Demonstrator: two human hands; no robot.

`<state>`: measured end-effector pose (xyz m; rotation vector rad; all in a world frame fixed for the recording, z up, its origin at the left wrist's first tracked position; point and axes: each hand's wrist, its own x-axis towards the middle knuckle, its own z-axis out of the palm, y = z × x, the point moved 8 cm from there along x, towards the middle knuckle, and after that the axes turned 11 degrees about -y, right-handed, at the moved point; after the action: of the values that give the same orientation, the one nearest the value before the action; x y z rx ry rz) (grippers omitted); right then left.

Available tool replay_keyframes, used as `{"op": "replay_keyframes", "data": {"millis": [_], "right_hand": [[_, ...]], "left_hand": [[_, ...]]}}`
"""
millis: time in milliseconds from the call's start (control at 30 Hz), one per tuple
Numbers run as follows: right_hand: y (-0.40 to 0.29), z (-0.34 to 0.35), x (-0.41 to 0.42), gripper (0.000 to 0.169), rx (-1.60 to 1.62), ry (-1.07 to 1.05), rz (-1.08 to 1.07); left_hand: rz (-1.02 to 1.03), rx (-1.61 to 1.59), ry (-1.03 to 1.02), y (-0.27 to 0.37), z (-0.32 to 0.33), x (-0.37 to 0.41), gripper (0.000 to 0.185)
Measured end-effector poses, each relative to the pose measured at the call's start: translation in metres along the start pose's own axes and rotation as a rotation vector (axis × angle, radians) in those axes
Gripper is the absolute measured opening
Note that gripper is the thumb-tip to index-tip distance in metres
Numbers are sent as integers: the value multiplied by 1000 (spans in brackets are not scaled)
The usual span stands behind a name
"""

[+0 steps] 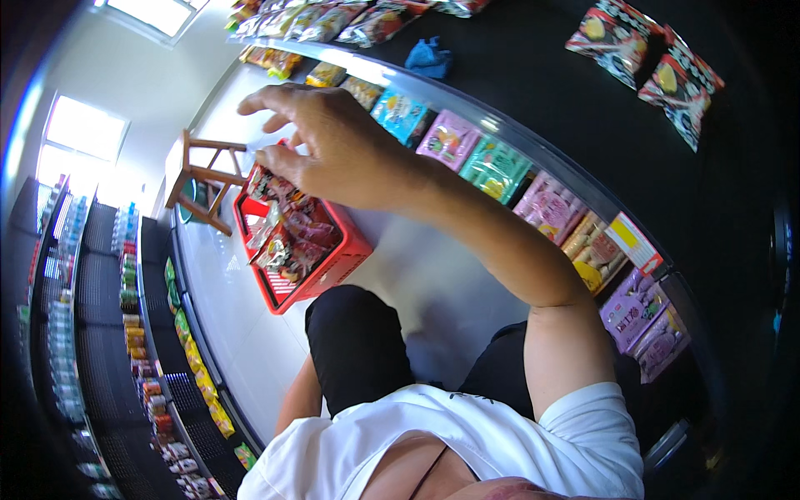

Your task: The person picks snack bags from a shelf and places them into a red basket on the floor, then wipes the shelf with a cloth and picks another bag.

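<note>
My right hand (331, 140) reaches out with its fingers spread and curled, holding nothing. From this angle it overlaps the far end of a red plastic shopping basket (351, 249), whose height below the hand I cannot judge. Several red, black and silver snack bags (300, 234) lie heaped in the basket, which stands on the floor before my knees. Part of my left forearm shows beside my knee, but my left hand is out of view. On the black shelf (531, 75) to the right lie two red and black snack bags (678, 84) and a crumpled blue cloth (429, 58).
Colourful packaged snacks (494, 165) line a lower shelf beside my right arm. More bags (325, 22) lie at the shelf's far end. A wooden stool (206, 172) stands past the basket, with a green bucket (192, 199) by it. Stocked shelves (106, 300) run along the left.
</note>
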<state>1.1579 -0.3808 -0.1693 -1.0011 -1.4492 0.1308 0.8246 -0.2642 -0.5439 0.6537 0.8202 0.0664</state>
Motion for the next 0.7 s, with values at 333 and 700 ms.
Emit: {"op": "replay_keyframes", "data": {"millis": [333,700], "right_hand": [[-2,-40,-9,30,281,117,-45],[-22,-45,-24,28,391,120,-189]], "left_hand": [[-16,54,198,-35,-15,-54,48],[17,107,197,-47,40,-69,56]]}}
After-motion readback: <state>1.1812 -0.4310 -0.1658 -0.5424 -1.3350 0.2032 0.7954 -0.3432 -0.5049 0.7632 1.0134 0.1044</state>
